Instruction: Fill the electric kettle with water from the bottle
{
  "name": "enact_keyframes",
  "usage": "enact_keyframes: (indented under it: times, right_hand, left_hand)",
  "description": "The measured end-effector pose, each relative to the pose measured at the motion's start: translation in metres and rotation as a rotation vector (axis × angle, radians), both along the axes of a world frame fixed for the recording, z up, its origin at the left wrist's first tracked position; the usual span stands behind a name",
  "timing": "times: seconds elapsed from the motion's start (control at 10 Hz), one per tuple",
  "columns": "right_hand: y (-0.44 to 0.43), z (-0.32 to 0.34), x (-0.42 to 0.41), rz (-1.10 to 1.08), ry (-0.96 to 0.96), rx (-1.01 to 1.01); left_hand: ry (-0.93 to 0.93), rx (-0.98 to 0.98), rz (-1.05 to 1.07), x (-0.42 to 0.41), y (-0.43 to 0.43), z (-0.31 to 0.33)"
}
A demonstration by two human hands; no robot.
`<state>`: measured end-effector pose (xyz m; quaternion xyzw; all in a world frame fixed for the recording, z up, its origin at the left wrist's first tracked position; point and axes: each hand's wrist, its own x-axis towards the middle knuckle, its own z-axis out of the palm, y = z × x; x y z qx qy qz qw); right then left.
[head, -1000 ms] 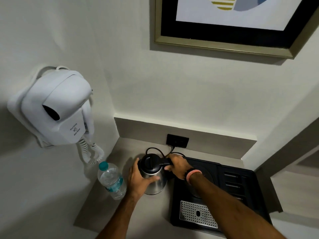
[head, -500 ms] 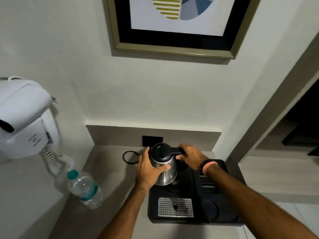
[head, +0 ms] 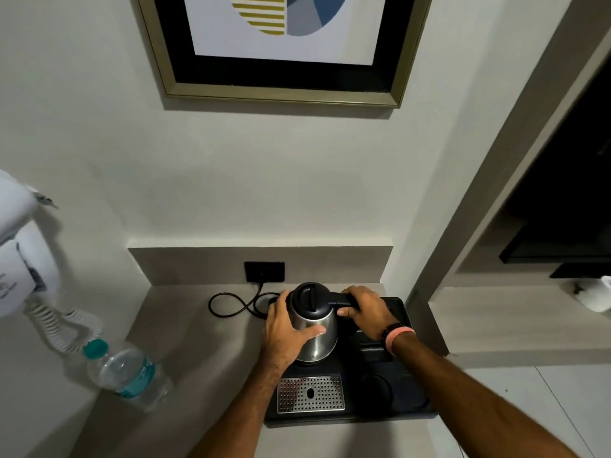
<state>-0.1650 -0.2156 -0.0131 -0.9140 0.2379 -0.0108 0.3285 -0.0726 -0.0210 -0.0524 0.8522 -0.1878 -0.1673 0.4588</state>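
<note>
A steel electric kettle (head: pixel 316 338) with a closed black lid stands on the black tray (head: pixel 401 411) on the counter. My left hand (head: pixel 286 335) is wrapped around the kettle's body from the left. My right hand (head: pixel 368 310) grips the kettle's black handle on the right. A clear plastic water bottle (head: pixel 127 375) with a teal cap and teal label stands capped at the counter's left, well apart from both hands.
A perforated metal drip grate (head: pixel 310 393) lies in the tray's front. A black cord (head: pixel 238 305) loops to the wall socket (head: pixel 264 272). A white wall hair dryer (head: pixel 20 256) with a coiled cable hangs at the left. A framed picture (head: pixel 281 44) hangs above.
The kettle, held in both hands, has moved right from the bare counter onto the black tray. The view has swung right, so the bottle and the hair dryer sit further left.
</note>
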Motion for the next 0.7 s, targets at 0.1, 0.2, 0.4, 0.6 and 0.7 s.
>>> enact_keyframes:
  times: [0.1,0.2,0.4,0.6,0.7]
  right_hand:
    - [0.004,-0.005,-0.012,-0.08,-0.072,-0.032]
    - [0.013,-0.014,-0.028,-0.086,-0.084,-0.125]
    - [0.024,-0.022,-0.04,-0.03,-0.039,-0.336]
    - [0.025,-0.017,-0.037,0.036,0.093,-0.536]
    - [0.029,-0.01,-0.031,0.011,0.117,-0.613]
  left_hand:
    - [-0.01,0.02,-0.002,-0.003,0.002,0.0]
    - [-0.026,0.031,0.02,-0.007,0.01,0.004]
    - [-0.185,0.163,0.011,-0.004,0.034,0.018]
    - [-0.426,0.393,-0.121,0.003,0.047,0.028]
    - [-0.491,0.449,-0.192,0.009,0.046,0.036]
